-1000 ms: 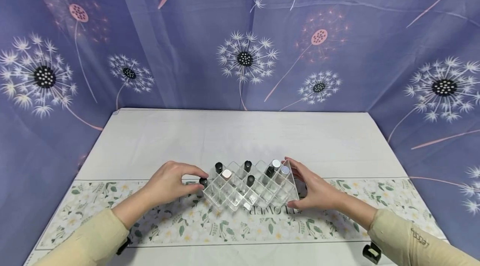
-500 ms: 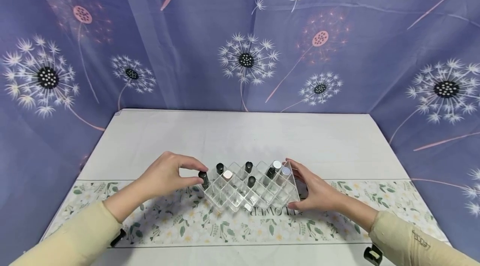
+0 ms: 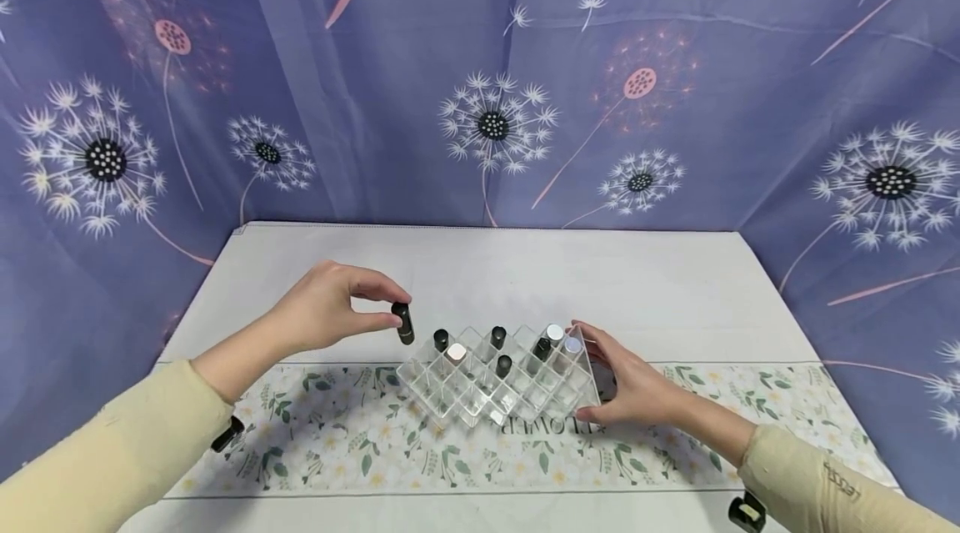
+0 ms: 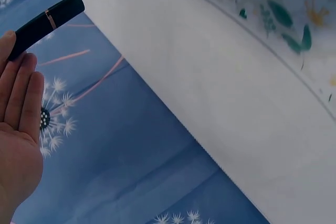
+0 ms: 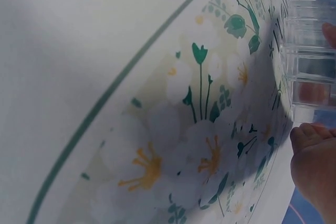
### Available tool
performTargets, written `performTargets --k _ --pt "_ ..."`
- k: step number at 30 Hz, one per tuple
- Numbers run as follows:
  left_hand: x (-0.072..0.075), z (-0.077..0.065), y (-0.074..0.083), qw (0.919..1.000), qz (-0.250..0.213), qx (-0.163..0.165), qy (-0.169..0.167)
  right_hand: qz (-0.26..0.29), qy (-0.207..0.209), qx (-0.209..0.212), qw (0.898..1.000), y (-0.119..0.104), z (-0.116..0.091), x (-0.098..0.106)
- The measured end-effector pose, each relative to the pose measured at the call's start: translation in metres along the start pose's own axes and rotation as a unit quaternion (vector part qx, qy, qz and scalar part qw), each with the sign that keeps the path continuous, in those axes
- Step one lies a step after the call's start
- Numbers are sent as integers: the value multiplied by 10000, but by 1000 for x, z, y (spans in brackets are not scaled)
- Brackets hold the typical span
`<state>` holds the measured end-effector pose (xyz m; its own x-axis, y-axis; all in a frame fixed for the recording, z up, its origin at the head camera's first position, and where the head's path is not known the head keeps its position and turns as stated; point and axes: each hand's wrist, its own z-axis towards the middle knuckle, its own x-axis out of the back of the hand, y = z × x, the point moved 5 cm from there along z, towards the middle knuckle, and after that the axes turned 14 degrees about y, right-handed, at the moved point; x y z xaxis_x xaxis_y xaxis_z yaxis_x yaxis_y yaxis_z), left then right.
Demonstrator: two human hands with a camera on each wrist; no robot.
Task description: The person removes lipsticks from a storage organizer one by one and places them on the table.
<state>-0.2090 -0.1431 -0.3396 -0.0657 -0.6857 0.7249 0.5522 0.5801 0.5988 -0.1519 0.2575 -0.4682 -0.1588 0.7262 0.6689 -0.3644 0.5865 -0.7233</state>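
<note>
My left hand [image 3: 318, 309] pinches a black lipstick tube [image 3: 404, 324] between thumb and fingertips, raised just beyond the left end of a clear lipstick organizer [image 3: 471, 409]. In the left wrist view the lipstick [image 4: 48, 22] has a thin gold band round it, and several of the hand's fingers extend below. Diamond-shaped compartments make up the organizer, which stands on the table. My right hand [image 3: 633, 379] holds its right end, thumb at the near corner and fingers at the far side. The right wrist view catches the organizer's transparent wall [image 5: 310, 59] beside that hand [image 5: 317, 174].
Several other tubes stand in the organizer: black-capped ones [image 3: 503, 365], a pinkish-white-capped one [image 3: 455, 351] and silver-topped ones [image 3: 554, 333] toward the right. A floral strip [image 3: 375, 450] crosses the white table [image 3: 480, 274]. Behind hangs a purple dandelion curtain [image 3: 360, 141].
My left hand has lifted the black lipstick up and away from the organizer's left end compartment, moving it toward the back. The right hand has stayed on the organizer's right end.
</note>
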Motion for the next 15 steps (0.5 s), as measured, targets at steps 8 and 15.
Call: performTargets --k 8,15 --pt "1 18 -16 9996 40 206 172 -6 -25 -23 10000 1 1 0" --pt "-7 34 -34 9987 44 380 344 -73 -20 -53 10000 1 1 -1"
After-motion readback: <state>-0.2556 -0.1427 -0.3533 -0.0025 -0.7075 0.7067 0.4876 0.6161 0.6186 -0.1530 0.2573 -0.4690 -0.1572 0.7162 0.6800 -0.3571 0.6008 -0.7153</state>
